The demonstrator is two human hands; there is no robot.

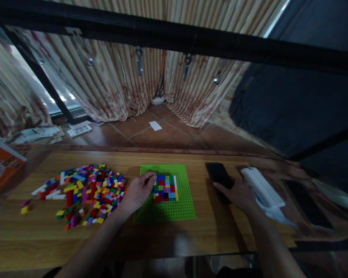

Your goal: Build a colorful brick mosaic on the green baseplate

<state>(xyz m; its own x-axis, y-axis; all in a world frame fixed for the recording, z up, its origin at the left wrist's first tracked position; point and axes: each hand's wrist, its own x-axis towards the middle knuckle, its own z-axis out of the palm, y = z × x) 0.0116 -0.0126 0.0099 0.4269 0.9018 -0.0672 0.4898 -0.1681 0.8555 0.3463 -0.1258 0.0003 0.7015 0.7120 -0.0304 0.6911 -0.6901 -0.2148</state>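
Observation:
A green studded baseplate point(165, 212) lies on the wooden table, with a flat, roughly square patch of multicoloured toy bricks point(166, 188) built on it. My left hand point(140, 191) is closed in a pinch at the patch's upper left corner; whatever sits between its fingertips is too small to make out. Left of that hand spreads a large heap of loose toy bricks point(95, 189). On the right, a black phone-like slab point(220, 173) lies on the table. My right hand point(240, 195) rests against its right side, thumb stretched over it and the other fingers partly hidden.
A white elongated object point(263, 187) and a dark flat panel point(307, 202) lie further right. An orange and white box point(2, 166) stands at far left. Beyond the wooden table point(84, 243) are a tiled floor, papers point(39, 134), curtains and a dark horizontal bar.

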